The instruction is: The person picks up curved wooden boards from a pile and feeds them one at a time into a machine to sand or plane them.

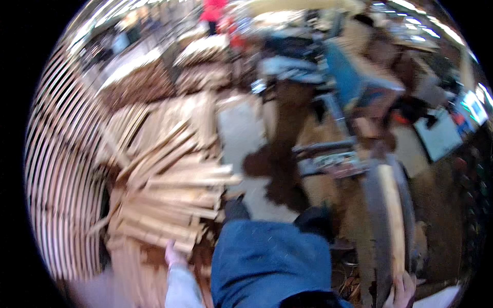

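Observation:
My right hand [403, 288] is closed round the near end of a long pale wooden board [392, 218]. The board lies lengthwise along a dark grey machine bed or rail [376, 226] at my right. To the left, my left hand [175, 255] is at the near edge of a heap of loose wooden boards [159, 220], by the end of one of them. Its fingers are smeared by motion, and whether they grip that board cannot be made out. The heaped boards fan out at several angles.
A tall stack of thin wooden strips [61, 169] stands at far left. Bundled wood stacks [136, 84] lie beyond the heap. Dark brown sawdust or dirt [282, 164] covers part of the pale floor [241, 133]. Blue machinery [344, 72] and a lit screen [475, 108] are at far right.

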Tool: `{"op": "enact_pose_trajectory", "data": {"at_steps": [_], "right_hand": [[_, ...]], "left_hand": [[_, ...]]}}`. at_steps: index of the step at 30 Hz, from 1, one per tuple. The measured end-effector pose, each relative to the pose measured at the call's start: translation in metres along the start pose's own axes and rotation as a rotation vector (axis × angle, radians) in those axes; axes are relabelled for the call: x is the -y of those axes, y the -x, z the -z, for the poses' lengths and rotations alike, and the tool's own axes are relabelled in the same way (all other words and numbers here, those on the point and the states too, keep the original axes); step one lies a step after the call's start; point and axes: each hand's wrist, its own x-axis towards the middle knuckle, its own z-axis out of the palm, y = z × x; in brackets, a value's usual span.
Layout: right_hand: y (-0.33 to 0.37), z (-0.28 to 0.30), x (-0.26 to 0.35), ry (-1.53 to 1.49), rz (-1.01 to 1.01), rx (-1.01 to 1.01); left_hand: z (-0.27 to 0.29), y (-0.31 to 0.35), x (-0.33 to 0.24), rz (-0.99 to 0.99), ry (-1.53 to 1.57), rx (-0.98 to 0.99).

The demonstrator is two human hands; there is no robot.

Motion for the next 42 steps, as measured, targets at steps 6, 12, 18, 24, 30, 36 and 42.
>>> {"op": "enact_pose_trajectory", "data": {"at_steps": [6,12,18,24,30,36,42], "right_hand": [[-0.142,-0.049,-0.029,-0.187,0.106,-0.145],[-0.218,-0.108,-0.029,-0.105,0.021,-0.037],[-0.196,-0.032,0.125,-0.459,0.388,-0.021],[-0.071,-0.04,0.04,-0.388,-0.222,-0.031],[0.046,0.032,0.0,0.083,-0.423,0.119],[-0.008,0.002,0.002,0.129,-0.457,-0.029],[-0.177,-0.091,-0.035,-0.063,-0.406,-0.227]], "left_hand": [[-0.037,0.089,-0.004,-0.344,-0.327,0.107],[-0.255,0.196,0.102,-0.397,-0.645,0.751],[-0.304,0.307,0.177,-0.351,-0.736,1.326],[-0.29,0.316,0.193,-0.217,-0.755,1.688],[-0.227,-0.019,0.143,-2.036,-1.516,0.63],[-0.277,-0.057,0.012,-0.991,-1.582,0.002],[-0.295,-0.102,-0.017,-0.898,-1.649,-0.001]]}}
